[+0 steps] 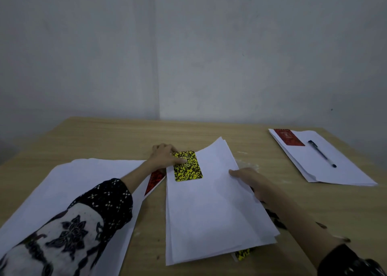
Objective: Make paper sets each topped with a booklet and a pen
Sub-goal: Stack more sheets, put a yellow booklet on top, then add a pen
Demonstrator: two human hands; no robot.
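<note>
A stack of white paper (211, 208) lies in the middle of the wooden table (109, 135). On its far left corner rests a yellow-and-black speckled booklet (187, 166), and my left hand (165, 155) grips that booklet's far left edge. My right hand (249, 178) lies flat on the stack's right edge, fingers spread. A red-and-black booklet (154, 181) lies just left of the stack, partly under my left forearm. At the far right, a finished set of paper (335, 166) carries a red booklet (289, 137) and a dark pen (322, 153).
A wide spread of white paper (69, 183) covers the left of the table under my left arm. Another yellow-speckled booklet (243, 254) pokes out from beneath the middle stack's near edge. Dark items (276, 219) show under my right forearm. A grey wall stands behind the table.
</note>
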